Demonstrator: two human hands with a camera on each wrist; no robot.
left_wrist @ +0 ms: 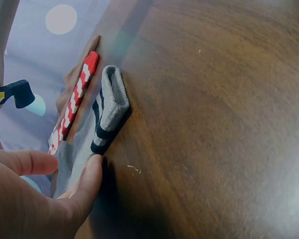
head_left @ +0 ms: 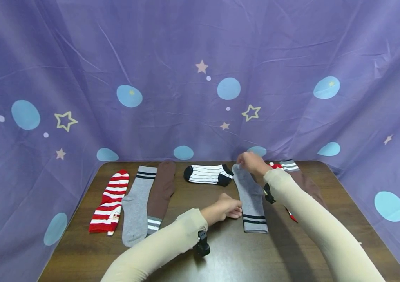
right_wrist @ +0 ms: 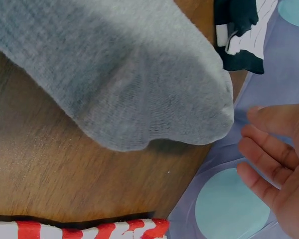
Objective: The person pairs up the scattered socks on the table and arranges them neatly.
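Observation:
A grey sock with two black stripes at its cuff lies lengthwise on the table, toe at the far side. My left hand is at its left edge; in the left wrist view the thumb reaches the sock just below the stripes, with a gap between thumb and forefinger. Past the sock's toe is my right hand. The right wrist view shows that hand's fingers loosely bent and apart from the grey toe, holding nothing.
At left lie a red-and-white striped sock, another grey sock and a brown sock. A white-and-black ankle sock lies at the back. Another brown sock and a red-and-white one are at right. Purple cloth hangs behind.

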